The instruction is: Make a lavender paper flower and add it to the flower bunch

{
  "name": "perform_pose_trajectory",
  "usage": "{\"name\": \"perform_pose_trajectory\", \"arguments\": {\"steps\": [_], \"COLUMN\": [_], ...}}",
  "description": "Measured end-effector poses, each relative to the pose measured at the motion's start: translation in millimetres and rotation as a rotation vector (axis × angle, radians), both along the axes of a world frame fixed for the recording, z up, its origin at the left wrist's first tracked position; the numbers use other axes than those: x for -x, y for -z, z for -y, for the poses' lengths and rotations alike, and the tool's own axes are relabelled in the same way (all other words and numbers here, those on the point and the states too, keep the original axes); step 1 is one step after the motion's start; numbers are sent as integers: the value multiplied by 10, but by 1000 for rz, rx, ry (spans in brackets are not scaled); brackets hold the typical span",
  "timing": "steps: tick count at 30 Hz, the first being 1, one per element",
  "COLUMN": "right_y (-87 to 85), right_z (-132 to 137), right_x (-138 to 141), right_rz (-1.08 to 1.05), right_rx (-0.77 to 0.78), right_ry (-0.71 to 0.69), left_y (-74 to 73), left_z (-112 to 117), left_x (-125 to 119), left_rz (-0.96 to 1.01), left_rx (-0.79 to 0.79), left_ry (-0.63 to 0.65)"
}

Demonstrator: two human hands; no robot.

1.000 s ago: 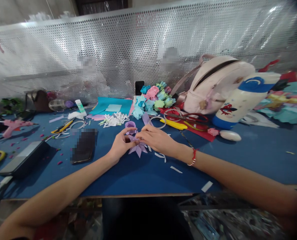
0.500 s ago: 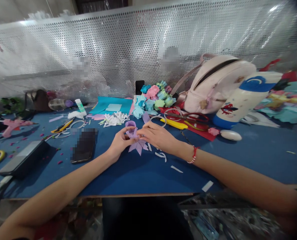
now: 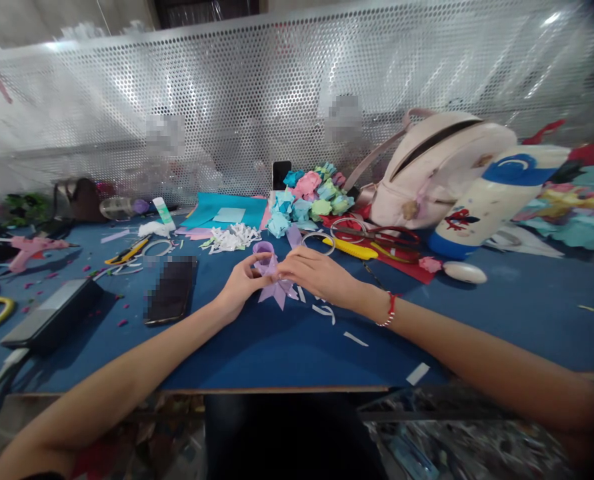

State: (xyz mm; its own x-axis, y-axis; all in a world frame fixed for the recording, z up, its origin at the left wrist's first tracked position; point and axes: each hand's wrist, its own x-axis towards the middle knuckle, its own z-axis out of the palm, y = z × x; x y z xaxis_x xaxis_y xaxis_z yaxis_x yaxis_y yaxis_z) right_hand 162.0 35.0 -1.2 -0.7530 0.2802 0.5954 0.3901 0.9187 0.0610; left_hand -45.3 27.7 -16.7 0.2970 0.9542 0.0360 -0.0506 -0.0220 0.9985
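A purple paper flower (image 3: 275,289) with pointed petals lies on the blue table (image 3: 287,340) in the middle. My left hand (image 3: 239,288) pinches its left side, fingers closed on the paper. My right hand (image 3: 315,275) presses and pinches the flower from the right; a red bead bracelet sits on that wrist. A small purple paper roll (image 3: 263,251) stands just behind the flower, touching my fingertips. White paper scraps (image 3: 349,337) lie near my right forearm.
A dark phone (image 3: 171,291) and a power bank (image 3: 51,315) lie left. Crumpled paper flowers (image 3: 309,197), scissors (image 3: 381,236), a yellow knife (image 3: 351,249), tape rings (image 3: 318,241), a pink backpack (image 3: 437,160) and a white-blue bottle (image 3: 491,197) stand behind. A pink glue gun (image 3: 29,248) lies far left.
Both hands lifted and shifted slightly back on the purple flower, closer to the paper roll. The view moved a little; the other items stayed put.
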Motion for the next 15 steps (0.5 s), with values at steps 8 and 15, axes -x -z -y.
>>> {"name": "perform_pose_trajectory", "arguments": {"steps": [8,15], "right_y": [23,17], "right_z": [28,59], "right_x": [-16,-6], "right_rz": [-213,-138], "right_rx": [199,115], "right_ry": [39,56], "left_y": [-8,2], "left_z": [28,14], "left_x": [-1,-7], "left_rz": [-34,-58], "left_rx": [-38,-39], "left_ry": [-3,-18]}}
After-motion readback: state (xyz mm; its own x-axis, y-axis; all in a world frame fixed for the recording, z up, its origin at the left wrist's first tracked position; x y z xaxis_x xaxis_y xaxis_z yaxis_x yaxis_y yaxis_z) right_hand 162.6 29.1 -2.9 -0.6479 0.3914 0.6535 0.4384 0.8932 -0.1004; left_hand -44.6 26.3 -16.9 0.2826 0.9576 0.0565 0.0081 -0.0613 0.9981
